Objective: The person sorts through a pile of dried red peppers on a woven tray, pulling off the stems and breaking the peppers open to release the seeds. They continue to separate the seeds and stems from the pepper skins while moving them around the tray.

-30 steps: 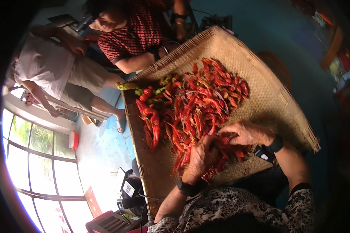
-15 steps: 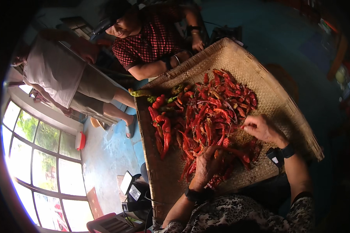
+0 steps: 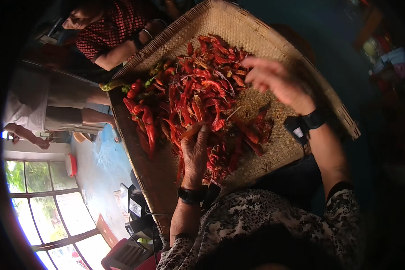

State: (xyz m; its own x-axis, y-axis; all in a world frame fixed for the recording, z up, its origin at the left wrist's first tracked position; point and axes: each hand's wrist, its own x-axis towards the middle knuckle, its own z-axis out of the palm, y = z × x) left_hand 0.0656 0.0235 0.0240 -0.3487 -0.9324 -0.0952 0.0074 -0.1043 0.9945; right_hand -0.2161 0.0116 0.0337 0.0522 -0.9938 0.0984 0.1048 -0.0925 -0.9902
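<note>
A heap of dried red chili peppers (image 3: 202, 83) fills the middle of a woven bamboo tray (image 3: 301, 67). At the heap's near side my left hand (image 3: 194, 157) is closed, its thumb pressing a reddish-brown chili pepper (image 3: 191, 132) against the fingers. My right hand (image 3: 279, 83) hovers over the right part of the heap, blurred by motion, fingers stretched out and apart with nothing seen in them. Loose yellowish seeds (image 3: 252, 103) cover the tray below it. Plumper red peppers (image 3: 144, 117) lie at the left, near a few green ones (image 3: 150, 80).
Across the tray a person in a red-patterned shirt (image 3: 123, 27) rests an arm by its rim. Another person in shorts (image 3: 63, 108) stands at the left. Beyond the tray's left edge are a dark device with a small screen (image 3: 135, 207) and a reddish crate (image 3: 121, 254).
My right hand has lifted off the seeds toward the heap's far right side, and its fingers have opened out. My left hand now shows a chili pepper under its thumb. The view has shifted.
</note>
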